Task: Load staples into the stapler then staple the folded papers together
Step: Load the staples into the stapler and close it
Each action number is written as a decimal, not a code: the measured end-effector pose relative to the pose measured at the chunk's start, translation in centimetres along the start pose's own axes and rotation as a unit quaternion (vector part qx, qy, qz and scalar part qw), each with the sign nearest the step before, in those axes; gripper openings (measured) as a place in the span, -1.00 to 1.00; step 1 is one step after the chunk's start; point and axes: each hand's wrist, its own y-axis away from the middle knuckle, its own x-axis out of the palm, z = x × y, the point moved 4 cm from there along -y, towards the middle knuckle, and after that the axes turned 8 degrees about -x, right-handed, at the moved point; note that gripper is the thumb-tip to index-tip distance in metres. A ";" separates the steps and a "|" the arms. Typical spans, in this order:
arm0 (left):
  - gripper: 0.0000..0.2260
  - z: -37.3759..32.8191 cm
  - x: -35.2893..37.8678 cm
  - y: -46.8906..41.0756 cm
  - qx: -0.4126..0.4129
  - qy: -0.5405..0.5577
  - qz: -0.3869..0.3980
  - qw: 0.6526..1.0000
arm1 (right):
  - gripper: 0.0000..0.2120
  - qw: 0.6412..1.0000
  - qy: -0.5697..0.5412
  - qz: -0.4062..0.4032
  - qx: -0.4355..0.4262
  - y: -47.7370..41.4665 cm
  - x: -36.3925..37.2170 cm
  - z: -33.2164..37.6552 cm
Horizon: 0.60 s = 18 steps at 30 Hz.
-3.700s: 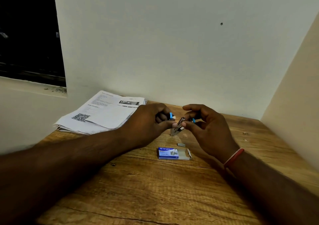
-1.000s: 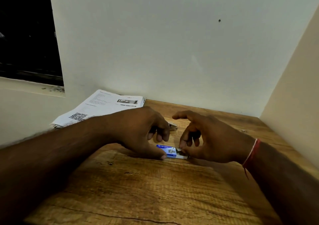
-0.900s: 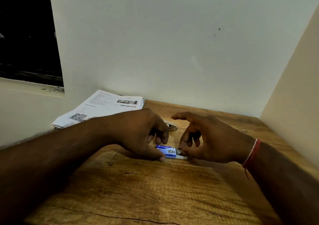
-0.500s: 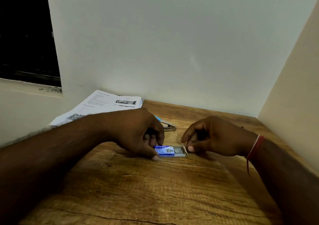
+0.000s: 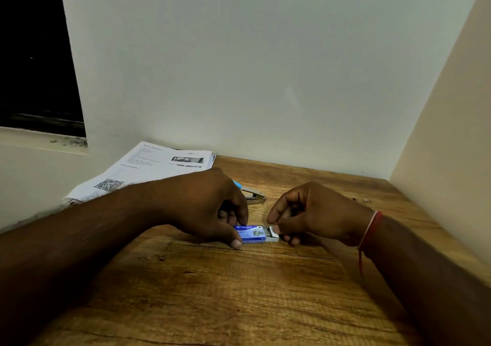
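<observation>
A small blue staple box lies on the wooden table. My left hand pins its left end between thumb and fingers. My right hand pinches the open white end flap of the box. The blue and metal stapler lies on the table just behind my left hand, half hidden by it. The folded printed papers rest at the back left against the wall. No loose staples show.
White walls close the table in at the back and on the right. A dark window opening with a ledge sits at the upper left. A red thread band circles my right wrist.
The stapler went from both hands down onto the table. Both hands came down to the staple box; the right fingers closed onto its end flap over the last second.
</observation>
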 end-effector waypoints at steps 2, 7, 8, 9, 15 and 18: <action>-0.65 0.0 0.1 0.0 0.001 -0.002 -0.005 1.000 | -0.91 1.000 0.004 -0.008 0.003 -0.1 0.1 0.1; -0.65 -0.3 0.3 0.0 0.009 -0.012 -0.026 1.000 | -0.92 1.000 -0.004 -0.014 0.009 -0.1 0.6 0.1; -0.66 -0.3 0.3 -0.1 0.011 -0.013 -0.029 0.999 | -0.92 1.000 -0.008 -0.014 0.008 -0.1 0.7 0.2; -0.66 -0.3 0.4 -0.1 0.013 -0.014 -0.031 0.999 | -0.93 1.000 -0.012 -0.012 0.008 -0.1 0.9 0.3; -0.67 -0.5 0.4 -0.1 0.021 -0.022 -0.044 0.999 | -0.90 1.000 0.008 -0.006 -0.022 -0.1 1.0 0.7; -0.67 -0.6 0.5 -0.2 0.020 -0.027 -0.052 0.998 | -0.72 0.994 0.090 0.017 -0.060 -0.1 1.1 1.0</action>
